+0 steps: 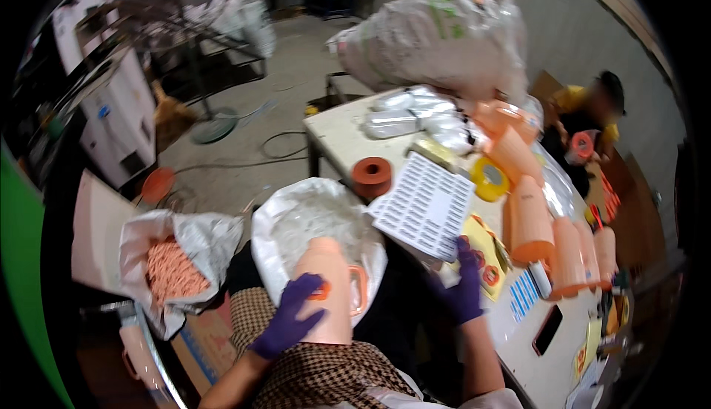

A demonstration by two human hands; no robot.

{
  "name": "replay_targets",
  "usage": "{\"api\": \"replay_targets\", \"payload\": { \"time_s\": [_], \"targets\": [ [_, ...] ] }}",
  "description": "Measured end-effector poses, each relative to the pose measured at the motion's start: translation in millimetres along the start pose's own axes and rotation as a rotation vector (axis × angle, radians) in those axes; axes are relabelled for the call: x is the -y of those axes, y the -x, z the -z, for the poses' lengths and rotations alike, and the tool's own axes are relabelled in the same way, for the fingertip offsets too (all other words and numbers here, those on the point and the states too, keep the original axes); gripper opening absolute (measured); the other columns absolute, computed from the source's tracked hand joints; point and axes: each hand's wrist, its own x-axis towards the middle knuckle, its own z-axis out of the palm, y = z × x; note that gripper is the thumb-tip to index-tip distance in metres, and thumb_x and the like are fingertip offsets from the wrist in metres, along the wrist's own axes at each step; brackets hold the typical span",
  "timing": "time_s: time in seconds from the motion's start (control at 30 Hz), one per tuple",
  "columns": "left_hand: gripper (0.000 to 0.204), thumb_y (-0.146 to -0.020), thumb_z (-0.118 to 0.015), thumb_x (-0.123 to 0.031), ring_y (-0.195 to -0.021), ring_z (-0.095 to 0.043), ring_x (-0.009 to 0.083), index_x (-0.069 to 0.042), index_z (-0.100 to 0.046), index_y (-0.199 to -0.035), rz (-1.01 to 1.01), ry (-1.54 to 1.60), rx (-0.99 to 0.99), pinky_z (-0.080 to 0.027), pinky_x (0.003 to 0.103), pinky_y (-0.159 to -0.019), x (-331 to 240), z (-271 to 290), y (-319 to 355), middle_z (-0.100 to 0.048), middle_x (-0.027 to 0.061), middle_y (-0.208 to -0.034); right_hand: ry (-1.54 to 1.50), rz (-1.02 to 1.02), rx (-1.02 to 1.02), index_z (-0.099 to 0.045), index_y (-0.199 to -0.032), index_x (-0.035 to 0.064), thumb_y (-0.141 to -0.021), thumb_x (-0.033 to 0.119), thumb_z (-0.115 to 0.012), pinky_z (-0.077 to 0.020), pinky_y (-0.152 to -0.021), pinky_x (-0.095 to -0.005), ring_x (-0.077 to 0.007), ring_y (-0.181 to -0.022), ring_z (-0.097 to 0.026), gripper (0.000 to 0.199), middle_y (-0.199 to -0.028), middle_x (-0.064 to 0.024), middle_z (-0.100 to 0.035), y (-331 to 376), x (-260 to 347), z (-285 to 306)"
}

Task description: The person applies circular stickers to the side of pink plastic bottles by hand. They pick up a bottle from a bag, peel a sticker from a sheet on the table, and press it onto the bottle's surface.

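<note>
A peach plastic jug (335, 324) with a side handle lies over my lap, its narrower end pointing away from me. My left hand (292, 318), in a purple glove, grips its left side, with the fingers beside a round orange-red sticker (321, 290) on the wall. At the near edge of the table (344, 131), my right hand (463, 287), also gloved in purple, reaches up to the lower right corner of a white label sheet (426, 205). Its fingers are stretched out, thumb apart; I cannot see anything in them. Yellow sheets with red round stickers (489, 276) lie beside it.
Several peach jugs (529, 220) stand right, beyond yellow tape (489, 179) and a brown roll (372, 177). A phone (547, 330) lies nearer. White sacks, one lined with clear plastic (315, 209), one of peach pieces (174, 272), flank my knees. A person (574, 112) sits far right.
</note>
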Motion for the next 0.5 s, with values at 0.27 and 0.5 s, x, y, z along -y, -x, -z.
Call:
{"api": "replay_targets", "payload": {
  "time_s": [0.27, 0.5],
  "targets": [
    [0.047, -0.103, -0.049, -0.019, -0.127, -0.054, 0.0236, 0.006, -0.044, -0.142, 0.261, 0.316, -0.174, -0.041, 0.034, -0.109, -12, 15, -11, -0.056, 0.015, -0.136, 0.099, 0.237, 0.473, -0.033, -0.154, 0.0106, -0.083, 0.035, -0.075, -0.0496, -0.097, -0.0459, -0.0384, -0.115, -0.062, 0.086, -0.145, -0.0236, -0.05, 81, 28, -113],
    [0.031, -0.099, -0.051, -0.012, -0.109, -0.062, 0.0222, 0.007, -0.056, -0.123, 0.416, 0.397, -0.524, -0.049, 0.033, -0.098, -27, 54, 17, -0.062, 0.0144, -0.117, 0.233, 0.315, -0.203, -0.064, -0.122, 0.0048, -0.097, 0.021, -0.059, -0.0519, -0.093, -0.0388, -0.0203, -0.105, -0.063, 0.03, -0.113, -0.0098, -0.067, 6, -58, 40]
  ]
}}
